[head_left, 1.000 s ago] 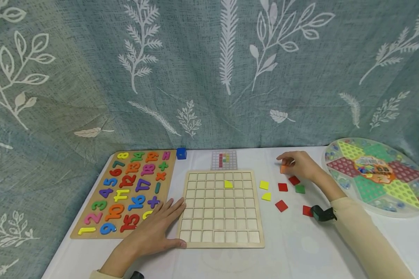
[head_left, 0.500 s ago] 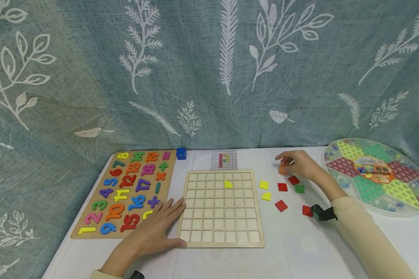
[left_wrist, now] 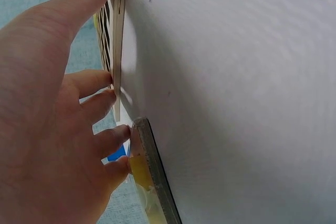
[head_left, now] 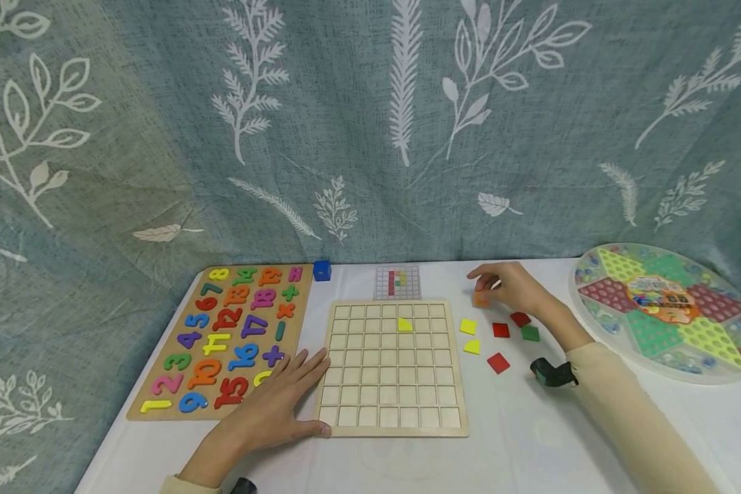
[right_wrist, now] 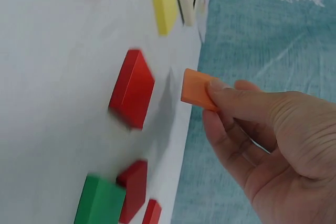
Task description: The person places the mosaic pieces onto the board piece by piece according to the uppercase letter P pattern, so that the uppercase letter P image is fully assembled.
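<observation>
Between thumb and fingertips my right hand (head_left: pixel 514 285) pinches an orange square tile (right_wrist: pixel 196 88), held up off the white table beyond the loose tiles. My left hand (head_left: pixel 272 410) is spread, its thumb at the near left corner of the wooden grid board (head_left: pixel 401 433) and fingertips along its left side. One yellow tile with a rounded corner (head_left: pixel 404 324) sits in a cell of the board's second row. Right of the board lie yellow tiles (head_left: pixel 468 326), red tiles (head_left: pixel 501 331) and a green tile (head_left: pixel 530 333).
A number puzzle board (head_left: pixel 182 336) lies left, partly under my left hand. Behind the grid stand a small blue cube (head_left: pixel 322 271) and a pattern card (head_left: pixel 397 283). A round Chinese checkers board (head_left: pixel 667 309) lies far right. A leaf-patterned curtain (head_left: pixel 370 137) hangs behind.
My right hand has moved left with the orange tile, towards the grid board. A red tile near the right wrist is now hidden by it. The left hand stays put.
</observation>
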Demonstrator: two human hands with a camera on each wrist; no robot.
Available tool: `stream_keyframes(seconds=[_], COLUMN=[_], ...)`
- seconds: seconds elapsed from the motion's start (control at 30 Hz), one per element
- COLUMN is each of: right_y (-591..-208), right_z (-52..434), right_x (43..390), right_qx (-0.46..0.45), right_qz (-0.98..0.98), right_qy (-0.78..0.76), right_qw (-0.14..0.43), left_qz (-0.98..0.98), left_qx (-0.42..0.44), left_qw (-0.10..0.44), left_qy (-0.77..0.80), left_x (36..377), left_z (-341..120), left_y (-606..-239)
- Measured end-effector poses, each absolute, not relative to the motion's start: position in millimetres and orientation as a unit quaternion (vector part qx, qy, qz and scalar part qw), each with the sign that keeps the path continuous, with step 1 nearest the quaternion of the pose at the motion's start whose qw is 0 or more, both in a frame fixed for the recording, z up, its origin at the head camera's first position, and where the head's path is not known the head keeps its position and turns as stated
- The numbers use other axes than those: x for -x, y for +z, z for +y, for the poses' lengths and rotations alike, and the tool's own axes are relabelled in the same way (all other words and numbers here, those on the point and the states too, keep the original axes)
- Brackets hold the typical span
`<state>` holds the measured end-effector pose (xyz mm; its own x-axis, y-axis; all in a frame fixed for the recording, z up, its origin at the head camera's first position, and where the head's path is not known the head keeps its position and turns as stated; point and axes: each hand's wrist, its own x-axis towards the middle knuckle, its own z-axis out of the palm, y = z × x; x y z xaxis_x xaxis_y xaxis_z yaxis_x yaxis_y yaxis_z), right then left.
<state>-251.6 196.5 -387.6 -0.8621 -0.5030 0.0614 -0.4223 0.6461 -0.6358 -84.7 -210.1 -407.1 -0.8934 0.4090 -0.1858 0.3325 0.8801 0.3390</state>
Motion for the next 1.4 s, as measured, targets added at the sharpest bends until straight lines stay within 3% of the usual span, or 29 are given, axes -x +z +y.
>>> stream_keyframes(seconds=[0.5,1.4], right_y=[-384.7,-396.7], right_z=[159.2,76.7], right_x=[250.9,241.0], right_qx=[0.3,0.353], right_qz=[0.875,0.814], right_qy=[-0.378,-0.449], right_qw=[0.04,0.104], left_qz=[0.96,0.962], left_qx=[-0.198,-0.205], left_qw=[0.123,0.105], left_qy=[0.154,0.144], left_x=[84.4,86.4], left_z=[-210.0,-208.3], left_y=[-407.5,-407.0])
